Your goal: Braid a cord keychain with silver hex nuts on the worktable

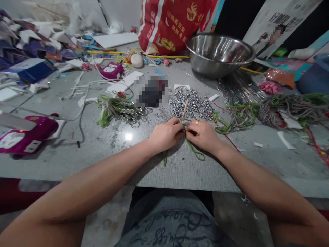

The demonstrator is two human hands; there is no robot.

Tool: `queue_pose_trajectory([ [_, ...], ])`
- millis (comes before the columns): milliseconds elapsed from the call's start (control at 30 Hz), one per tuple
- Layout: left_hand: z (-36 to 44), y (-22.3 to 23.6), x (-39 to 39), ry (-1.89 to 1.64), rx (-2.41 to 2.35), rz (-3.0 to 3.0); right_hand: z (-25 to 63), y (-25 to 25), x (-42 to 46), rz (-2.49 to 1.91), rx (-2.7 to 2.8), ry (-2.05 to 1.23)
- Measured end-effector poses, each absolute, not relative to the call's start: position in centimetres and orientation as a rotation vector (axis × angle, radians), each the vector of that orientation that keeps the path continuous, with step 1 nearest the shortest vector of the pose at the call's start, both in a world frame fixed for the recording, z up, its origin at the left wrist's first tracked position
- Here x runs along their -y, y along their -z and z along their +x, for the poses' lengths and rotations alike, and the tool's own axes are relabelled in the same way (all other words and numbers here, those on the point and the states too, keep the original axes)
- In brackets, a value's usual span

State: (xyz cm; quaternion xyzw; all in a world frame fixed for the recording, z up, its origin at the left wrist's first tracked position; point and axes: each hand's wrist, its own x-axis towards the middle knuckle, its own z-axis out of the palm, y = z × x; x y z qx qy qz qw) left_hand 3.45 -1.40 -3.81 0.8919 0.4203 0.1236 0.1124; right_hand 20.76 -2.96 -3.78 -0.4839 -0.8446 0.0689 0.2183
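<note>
My left hand [166, 133] and my right hand [203, 134] meet at the middle of the grey table [159, 164], fingers pinched together. Between them they grip a green cord [195, 152] whose loose ends trail toward me from under both hands. A thin wooden stick [185, 109] rises from between the fingertips. Just beyond the hands lies a heap of small silver metal nuts [192, 103]. A ring shows on my right hand.
A steel bowl [218, 53] and a red printed bag [174, 24] stand at the back. Bundles of green and grey cords [282, 109] lie right, a finished bundle [118, 109] left. Two magenta devices [25, 135] sit left, amid paper scraps.
</note>
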Motion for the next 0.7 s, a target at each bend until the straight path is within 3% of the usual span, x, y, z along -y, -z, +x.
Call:
queue_pose_trajectory([
  [167,3.5,4.1,1.3,-0.423,-1.23,2.624,21.6,3.3,3.1,-1.343,2.189,-0.328],
  [700,3.1,3.5,1.3,-0.464,-1.125,2.543,21.8,3.5,2.8,-1.322,2.26,-0.337],
])
